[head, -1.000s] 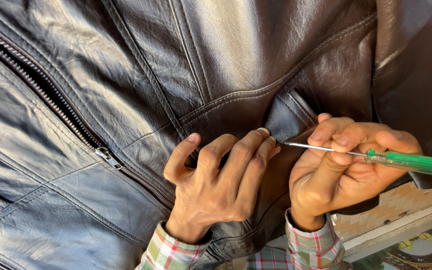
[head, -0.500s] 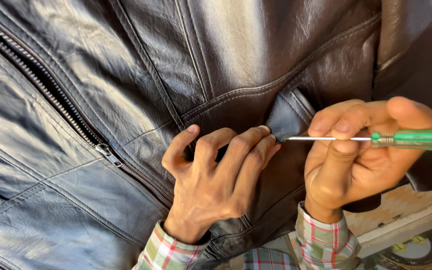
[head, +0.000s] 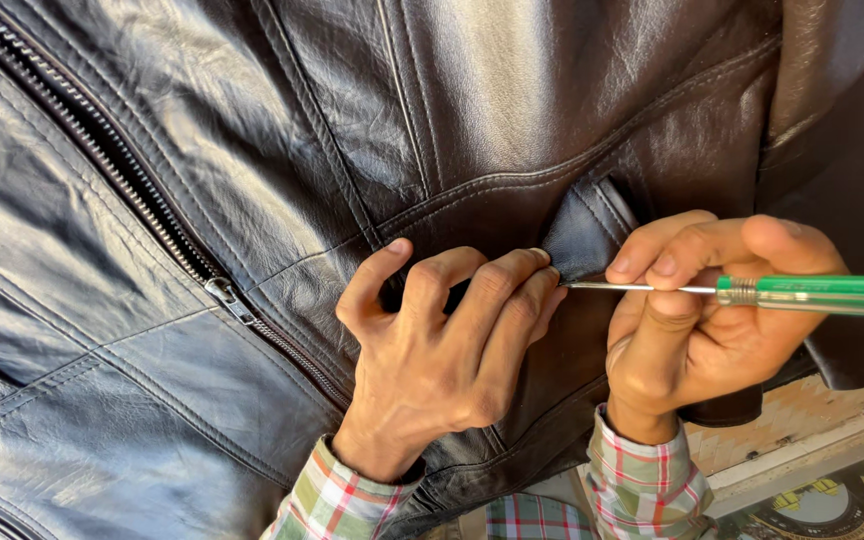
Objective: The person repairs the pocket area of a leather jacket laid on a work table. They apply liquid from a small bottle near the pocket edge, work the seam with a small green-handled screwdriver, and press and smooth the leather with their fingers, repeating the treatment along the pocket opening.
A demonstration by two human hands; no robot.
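1. We see our left hand pressed down on a dark leather jacket, fingers curled and bunched, their tips digging into the leather beside a small folded flap; it pins the leather rather than closing around anything.
2. Our right hand is closed around a screwdriver with a clear green handle, thumb and forefinger pinching the thin metal shaft close to where it meets the handle.
3. The screwdriver lies nearly level, handle running off to the right of the right hand, tip pointing left and reaching the edge of the flap, just beside the left fingertips.
4. The flap sits between the two hands, slightly above them, under a curved stitched seam.
5. To the left of the left hand a zipper runs diagonally across the jacket, its metal pull lying near the left thumb.
6. Plaid shirt cuffs cover both wrists below the hands.
7. Below the right hand, past the jacket's edge, a pale wooden ledge shows.
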